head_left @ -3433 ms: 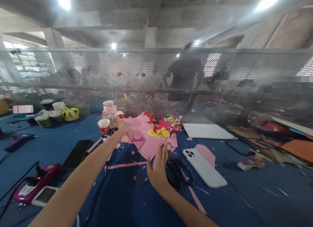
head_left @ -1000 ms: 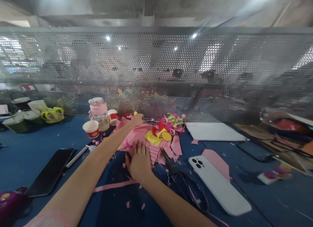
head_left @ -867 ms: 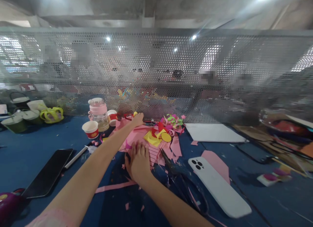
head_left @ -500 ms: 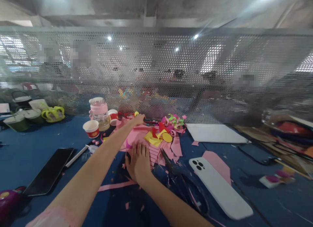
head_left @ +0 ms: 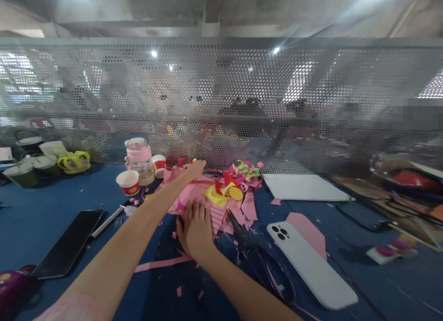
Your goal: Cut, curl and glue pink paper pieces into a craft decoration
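Observation:
My right hand point(head_left: 197, 226) lies palm down with its fingers stretched out, resting on pink paper point(head_left: 217, 219) marked with dark parallel lines. Farther off, my left hand point(head_left: 196, 169) reaches across the heap of coloured paper to its back edge by the mesh panel. Its fingers bend down there, and what they touch is hidden. A yellow paper piece with a yellow disc point(head_left: 236, 193) sits just beyond my right fingertips. Dark-handled scissors point(head_left: 254, 249) lie to the right of my right hand, blades toward the heap. Curled pink, green and purple strips point(head_left: 244, 171) are piled at the back.
A perforated metal panel point(head_left: 297, 141) closes off the table's far side. Left are a lidded jug point(head_left: 139, 162), paper cups point(head_left: 128, 182), a black phone point(head_left: 69, 245) and a white stick point(head_left: 108, 222). Right are a white phone point(head_left: 311, 265) and a white board point(head_left: 308, 187).
My left hand has shifted slightly at the back of the heap, and the yellow bit beside it is now mostly covered. My right hand stays flat in place.

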